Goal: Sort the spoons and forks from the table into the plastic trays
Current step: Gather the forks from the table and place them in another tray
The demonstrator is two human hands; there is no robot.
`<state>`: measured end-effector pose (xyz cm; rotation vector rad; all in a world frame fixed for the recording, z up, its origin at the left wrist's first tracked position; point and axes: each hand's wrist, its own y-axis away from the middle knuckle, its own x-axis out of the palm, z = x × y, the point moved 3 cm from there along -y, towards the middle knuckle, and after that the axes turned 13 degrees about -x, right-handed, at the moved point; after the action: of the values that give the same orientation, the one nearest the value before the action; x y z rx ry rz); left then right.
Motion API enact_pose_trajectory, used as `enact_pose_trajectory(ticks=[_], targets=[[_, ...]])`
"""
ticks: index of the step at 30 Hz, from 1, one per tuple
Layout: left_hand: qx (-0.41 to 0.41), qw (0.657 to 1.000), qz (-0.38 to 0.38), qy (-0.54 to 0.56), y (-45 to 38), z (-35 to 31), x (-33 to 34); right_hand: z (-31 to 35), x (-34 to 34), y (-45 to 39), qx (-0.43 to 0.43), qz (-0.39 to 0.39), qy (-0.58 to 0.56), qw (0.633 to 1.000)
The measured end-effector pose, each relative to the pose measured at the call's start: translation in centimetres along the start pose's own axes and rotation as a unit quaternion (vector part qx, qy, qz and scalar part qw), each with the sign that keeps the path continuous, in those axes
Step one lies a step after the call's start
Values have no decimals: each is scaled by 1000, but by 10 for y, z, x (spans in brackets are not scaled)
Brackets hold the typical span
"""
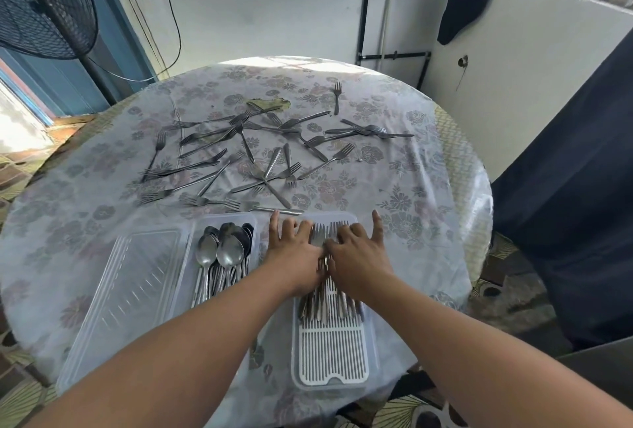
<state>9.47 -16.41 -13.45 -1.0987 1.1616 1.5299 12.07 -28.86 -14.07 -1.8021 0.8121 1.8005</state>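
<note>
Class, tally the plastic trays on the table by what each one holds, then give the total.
Spoon tray: 1
Fork tray: 1
Empty tray: 1
Total: 3 trays

Loose forks sprawl across the middle of the round table, blocking a flat reach there. Three trays line the near edge: clear lid left, spoon tray centre, fork tray right. Bare cloth lies open far right and far left.
</note>
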Motion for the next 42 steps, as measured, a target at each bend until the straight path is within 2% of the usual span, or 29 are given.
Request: enact_pose_trajectory(ticks=[5, 11, 18, 23, 29, 32, 35, 37, 40, 42], targets=[[-1, 999, -50, 8, 2, 11, -11, -1, -1, -1, 3, -23, -10, 1000], [3, 998, 5, -63, -1, 15, -15, -2, 0, -9, -32, -10, -2, 999], [0, 998, -21, -56, 9, 11, -15, -8, 3, -11, -30, -1, 4, 1000], [-27, 999, -14, -31, 12, 6, -11, -5, 5, -8, -65, -10, -8, 998], [-28, 999, -32, 12, 12, 17, -3, -8, 4, -8, -66, 8, -31, 997], [-32, 995, -44, 84, 12, 23, -9, -10, 0, -8, -42, -38, -87, 995], [-92, 972, -75, 202, 6, 29, -18, -11, -9, -13, 10, -128, -152, 980], [-132, 941, -110, 292, -2, 35, -25, -9, -16, -18, 45, -170, -193, 965], [-195, 875, -86, 435, -11, 46, -34, -2, -29, -33, 73, -202, -267, 939], [-207, 863, -74, 455, -16, 56, -38, 6, -35, -46, 96, -213, -316, 919]])
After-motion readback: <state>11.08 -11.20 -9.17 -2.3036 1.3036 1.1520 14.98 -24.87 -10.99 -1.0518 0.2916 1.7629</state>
